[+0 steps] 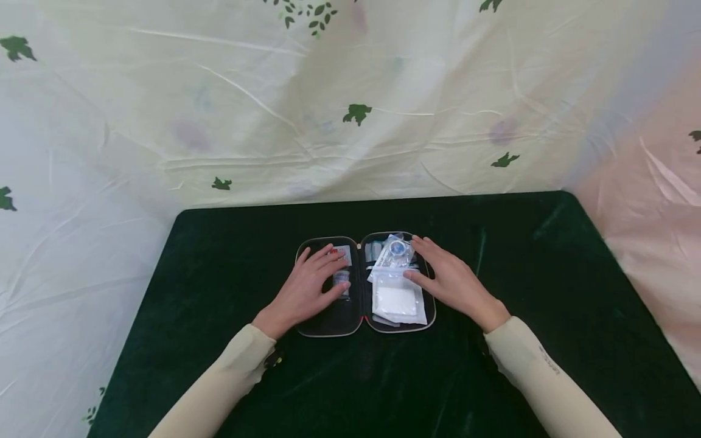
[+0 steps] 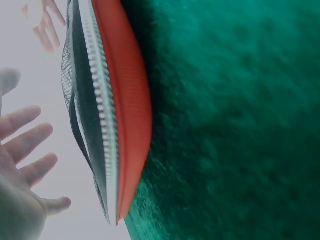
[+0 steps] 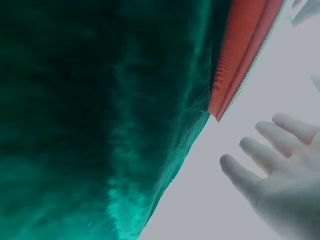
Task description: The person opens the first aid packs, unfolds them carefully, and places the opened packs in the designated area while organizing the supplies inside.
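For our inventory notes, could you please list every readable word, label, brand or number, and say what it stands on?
No text is legible.
Right sleeve: dark, lettering-like marks, too blurred to read.
White item with red in the open case: any print too small to read.

Clock centred on the case spine, 12 away from the wearer. Case (image 1: 329,333) lies unfolded on green tablecloth (image 1: 219,274). Left hand (image 1: 309,285) at 9, fingers spread over that half; contact unclear. Printed card (image 1: 344,250) at 11, partly under the fingertips; wrapped item (image 1: 342,278) at 9, beside the thumb. Right hand (image 1: 451,278) at 3, fingers extended, thumb over the contents; contact unclear. Clear bag (image 1: 398,248) with round blue part between 1 and 2; white packet (image 1: 397,299) between 3 and 4. Cream sleeves (image 1: 547,377) at 8 and 4. Leaf-printed backdrop (image 1: 438,73) at 12.
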Demonstrator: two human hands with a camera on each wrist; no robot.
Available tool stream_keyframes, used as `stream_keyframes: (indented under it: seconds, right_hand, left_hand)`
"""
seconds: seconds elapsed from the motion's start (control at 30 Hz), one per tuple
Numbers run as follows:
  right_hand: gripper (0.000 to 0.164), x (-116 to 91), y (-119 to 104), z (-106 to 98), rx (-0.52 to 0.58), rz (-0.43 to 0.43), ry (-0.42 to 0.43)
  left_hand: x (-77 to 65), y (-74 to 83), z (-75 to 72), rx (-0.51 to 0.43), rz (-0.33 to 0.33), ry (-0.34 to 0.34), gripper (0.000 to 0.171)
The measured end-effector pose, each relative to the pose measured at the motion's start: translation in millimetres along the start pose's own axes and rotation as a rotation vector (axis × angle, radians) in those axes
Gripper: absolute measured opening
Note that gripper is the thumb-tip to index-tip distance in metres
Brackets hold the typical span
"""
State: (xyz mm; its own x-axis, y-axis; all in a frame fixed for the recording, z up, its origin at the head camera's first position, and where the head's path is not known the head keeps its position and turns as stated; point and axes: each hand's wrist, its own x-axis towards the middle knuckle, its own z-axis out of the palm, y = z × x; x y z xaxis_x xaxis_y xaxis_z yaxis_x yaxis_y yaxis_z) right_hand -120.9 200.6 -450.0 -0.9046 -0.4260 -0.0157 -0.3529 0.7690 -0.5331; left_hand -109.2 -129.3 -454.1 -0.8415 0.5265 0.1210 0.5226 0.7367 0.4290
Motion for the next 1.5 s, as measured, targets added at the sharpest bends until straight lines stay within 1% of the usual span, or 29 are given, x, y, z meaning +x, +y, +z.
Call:
stream_keyframes:
  seconds: [0.1,0.23,0.47,0.63,0.77,0.97,1.13,1.3,1.5]
  right_hand:
    - [0.076,13.1,-1.4,0.5,-0.023,-0.005,-0.018]
    - [0.076,28.8,0.5,-3.4,-0.026,-0.045,-0.066]
    - [0.076,47.0,9.2,-10.3,-0.016,-0.112,-0.157]
    - [0.075,53.5,12.7,-10.4,-0.015,-0.106,-0.211]
    - [0.070,55.6,13.6,-9.6,-0.010,-0.088,-0.226]
    - [0.063,57.6,15.1,-7.0,-0.025,-0.100,-0.208]
    - [0.058,59.4,15.5,-4.2,-0.068,-0.123,-0.158]
    - [0.054,60.0,12.5,-3.0,-0.048,-0.124,-0.099]
    - [0.053,57.5,6.6,-4.1,-0.036,-0.135,-0.044]
  left_hand:
    - [0.5,-1.7,-0.1,-0.008,-0.032,0.006,0.049]
    - [-0.9,-5.3,-1.2,-0.029,-0.064,0.017,0.049]
    - [-7.1,-12.8,-1.9,-0.054,-0.099,0.043,0.048]
    - [-11.4,-15.0,-2.6,-0.074,-0.101,0.064,0.047]
    - [-14.7,-16.3,-3.7,-0.094,-0.106,0.076,0.047]
    - [-18.2,-18.6,-5.7,-0.112,-0.105,0.094,0.046]
    - [-19.4,-19.7,-6.5,-0.121,-0.099,0.108,0.044]
    - [-20.4,-20.0,-7.2,-0.131,-0.101,0.119,0.042]
    - [-21.0,-19.7,-7.9,-0.147,-0.090,0.140,0.043]
